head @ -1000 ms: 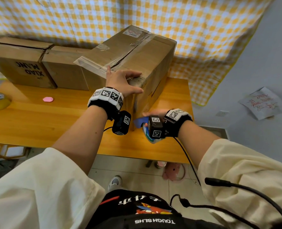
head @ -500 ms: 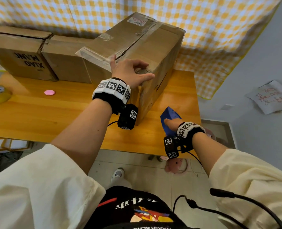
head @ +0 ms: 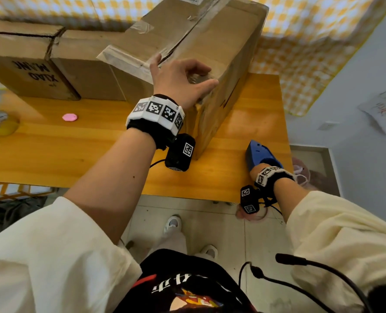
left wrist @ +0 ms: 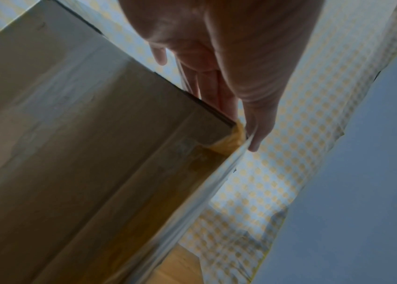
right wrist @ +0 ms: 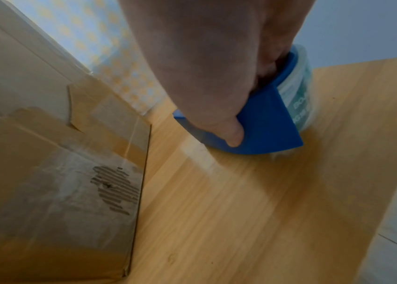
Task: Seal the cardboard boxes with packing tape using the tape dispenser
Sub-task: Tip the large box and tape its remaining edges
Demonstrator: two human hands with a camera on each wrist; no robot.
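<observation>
A tall cardboard box [head: 212,48] stands on the wooden table [head: 74,154], its top seam and edges covered with clear tape. My left hand [head: 183,80] rests on the box's near top corner. In the left wrist view its fingers [left wrist: 214,90] lie straight along the top, and the thumb presses a strip of clear tape [left wrist: 204,188] that runs down the corner edge. My right hand [head: 256,171] grips the blue tape dispenser [head: 258,154] down on the table, right of the box. The right wrist view shows the dispenser [right wrist: 265,124] with its tape roll [right wrist: 297,92], a short way from the box's lower corner [right wrist: 141,134].
Two more cardboard boxes [head: 25,62] [head: 90,71] stand side by side at the back left. A small pink object [head: 69,117] and a yellow tape roll [head: 0,124] lie on the left of the table. The table's right edge [head: 285,136] is close to the dispenser. Checkered cloth [head: 300,30] hangs behind.
My right hand has carried the dispenser away from the box's lower front, rightward and down to the table near its right edge. The left hand has stayed on the box's corner.
</observation>
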